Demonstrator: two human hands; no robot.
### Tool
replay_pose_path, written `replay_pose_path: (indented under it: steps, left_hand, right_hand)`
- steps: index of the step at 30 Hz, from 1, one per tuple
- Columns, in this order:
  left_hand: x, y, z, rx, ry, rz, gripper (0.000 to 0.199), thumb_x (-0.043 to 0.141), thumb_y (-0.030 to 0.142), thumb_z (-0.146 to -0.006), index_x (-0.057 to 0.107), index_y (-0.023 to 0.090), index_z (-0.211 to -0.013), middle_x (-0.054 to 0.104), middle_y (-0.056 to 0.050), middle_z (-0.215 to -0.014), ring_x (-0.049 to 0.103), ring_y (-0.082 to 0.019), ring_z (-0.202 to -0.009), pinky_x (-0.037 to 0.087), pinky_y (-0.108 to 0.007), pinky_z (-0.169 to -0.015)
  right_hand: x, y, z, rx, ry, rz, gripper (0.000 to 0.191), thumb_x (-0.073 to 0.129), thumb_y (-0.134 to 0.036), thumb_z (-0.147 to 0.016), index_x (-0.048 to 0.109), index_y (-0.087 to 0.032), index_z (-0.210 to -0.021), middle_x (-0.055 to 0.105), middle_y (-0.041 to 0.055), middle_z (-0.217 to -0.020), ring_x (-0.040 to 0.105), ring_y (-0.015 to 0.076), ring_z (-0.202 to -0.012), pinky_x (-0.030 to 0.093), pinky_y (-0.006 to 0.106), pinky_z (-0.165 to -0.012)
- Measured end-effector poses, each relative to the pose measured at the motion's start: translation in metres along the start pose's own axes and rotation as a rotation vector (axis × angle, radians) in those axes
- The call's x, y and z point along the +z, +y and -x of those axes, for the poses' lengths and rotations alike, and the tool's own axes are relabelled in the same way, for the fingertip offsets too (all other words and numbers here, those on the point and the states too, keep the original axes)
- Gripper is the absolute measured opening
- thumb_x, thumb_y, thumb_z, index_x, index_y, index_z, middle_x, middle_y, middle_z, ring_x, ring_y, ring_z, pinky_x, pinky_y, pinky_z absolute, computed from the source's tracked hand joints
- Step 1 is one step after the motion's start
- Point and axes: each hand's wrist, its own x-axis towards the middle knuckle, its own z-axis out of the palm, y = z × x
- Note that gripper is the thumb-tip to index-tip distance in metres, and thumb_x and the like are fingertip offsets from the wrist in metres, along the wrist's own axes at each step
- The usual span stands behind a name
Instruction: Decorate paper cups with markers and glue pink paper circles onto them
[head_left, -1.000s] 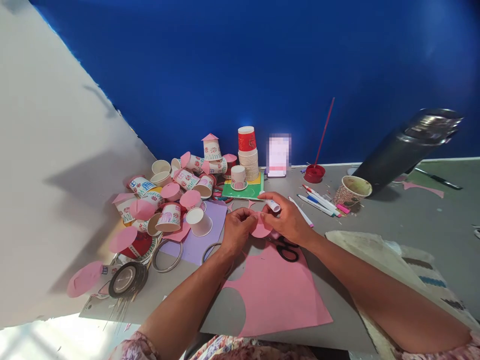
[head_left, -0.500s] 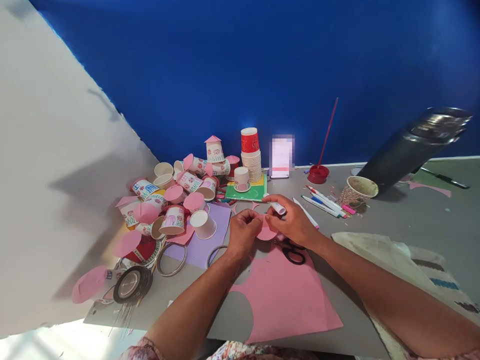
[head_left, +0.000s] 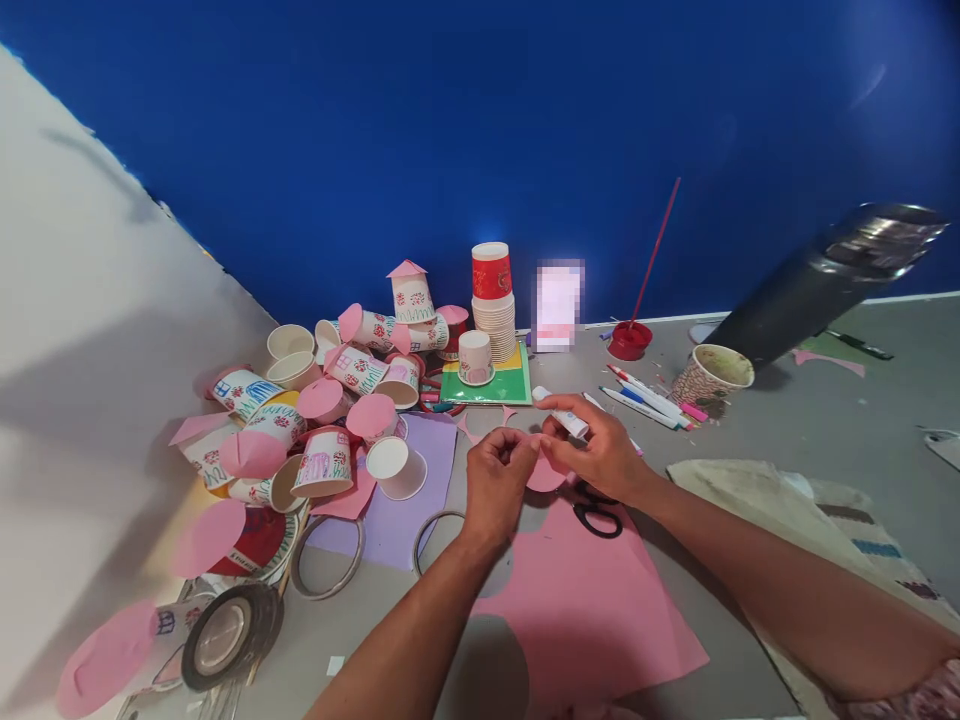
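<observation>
My left hand [head_left: 504, 480] is closed, pinching the upper edge of a small round piece of pink paper [head_left: 546, 476]. Opposite it, my right hand [head_left: 600, 452] pinches the same paper between thumb and finger, and also keeps a white tube [head_left: 564, 416], perhaps glue, tucked in its fingers. Part of the paper is hidden behind the fingertips. Black-handled scissors [head_left: 598, 520] lie just below my right hand, their blades mostly hidden. Under them a large pink sheet [head_left: 592, 600] with rounded cut-outs spreads over the grey table.
Decorated paper cups with pink paper roofs [head_left: 322, 462] are heaped at left, beside tape rolls [head_left: 225, 640]. A cup stack [head_left: 493, 325] stands at the back. Markers [head_left: 645, 400], a patterned cup [head_left: 712, 375], a dark flask [head_left: 802, 285] and a cloth [head_left: 750, 500] are on the right.
The view has shifted, so the cups at left appear lower and further left. Both hands still pinch the pink paper, and the white tube has tilted slightly in my right hand.
</observation>
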Motion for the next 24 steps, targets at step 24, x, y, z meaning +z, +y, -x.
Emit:
replay_pose_path:
  steps: [24]
  left_hand:
    - [-0.009,0.003,-0.006,0.093,0.12,0.029,0.017,0.081,0.032,-0.071,0.081,0.015,-0.073,0.071,-0.002,-0.067,0.056,-0.012,-0.062,0.045,-0.024,-0.061]
  right_hand:
    - [-0.012,0.001,-0.007,-0.174,-0.051,0.084,0.023,0.061,-0.041,-0.097,0.075,-0.023,-0.096,0.078,0.0034,-0.097,0.072,0.0211,-0.09,0.053,0.03,-0.081]
